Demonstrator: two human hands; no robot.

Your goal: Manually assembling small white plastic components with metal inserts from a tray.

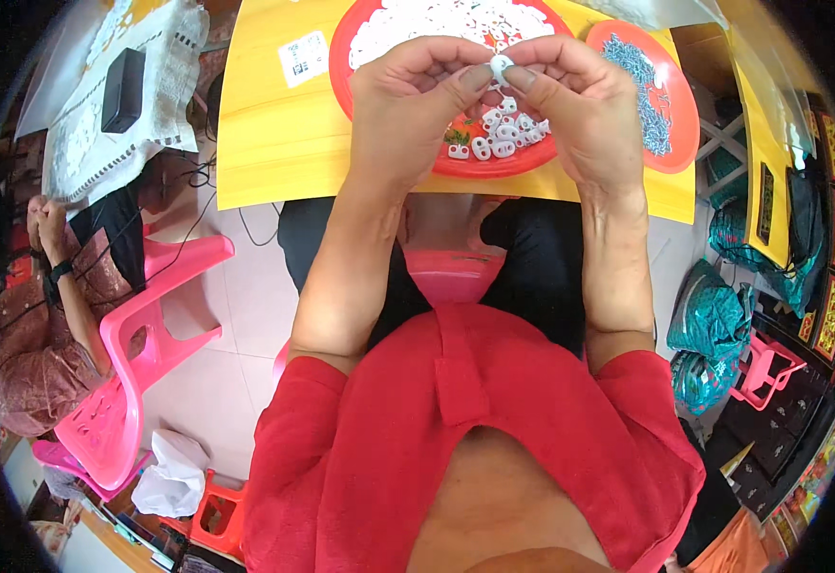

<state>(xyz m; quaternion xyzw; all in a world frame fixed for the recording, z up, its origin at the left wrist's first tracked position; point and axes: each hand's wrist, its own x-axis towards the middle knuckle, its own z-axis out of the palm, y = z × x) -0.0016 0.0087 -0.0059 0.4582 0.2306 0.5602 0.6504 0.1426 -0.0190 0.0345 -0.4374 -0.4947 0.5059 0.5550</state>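
A sticker (303, 59) lies on the yellow table (274, 143). The left hand (400, 110) pinches a white piece (501, 69) over a red tray (475, 168) of loose white parts (427, 24); the right hand (585, 110) pinches its other side. Farther right, a dish (682, 129) holds grey metal bits (639, 76).

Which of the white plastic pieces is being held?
The white piece pinched between the left hand and right hand, at their fingertips; the other visible white pieces lie in the large red tray.
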